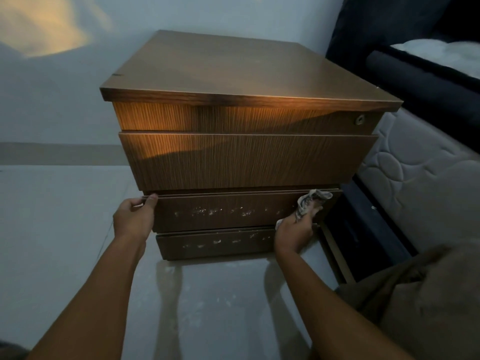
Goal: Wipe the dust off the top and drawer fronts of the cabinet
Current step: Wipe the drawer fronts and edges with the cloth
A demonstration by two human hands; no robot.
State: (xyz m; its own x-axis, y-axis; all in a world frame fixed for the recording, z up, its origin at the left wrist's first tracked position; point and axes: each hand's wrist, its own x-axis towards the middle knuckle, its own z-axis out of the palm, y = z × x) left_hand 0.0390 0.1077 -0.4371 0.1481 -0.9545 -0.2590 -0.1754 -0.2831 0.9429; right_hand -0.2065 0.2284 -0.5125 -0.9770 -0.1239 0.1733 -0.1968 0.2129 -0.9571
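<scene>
Lower centre: our left hand (135,216) grips the dusty brown wooden drawer front (220,213); our right hand (294,231) clutches a crumpled pale cloth (313,200).

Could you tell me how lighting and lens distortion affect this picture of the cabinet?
Head view: dim overall; warm light crosses the upper drawer fronts with a diagonal shadow edge, and a patch glows on the wall; the lower drawer fronts sit in shadow, pale smudges visible; the wide-angle lens makes the cabinet taper downward.
</scene>
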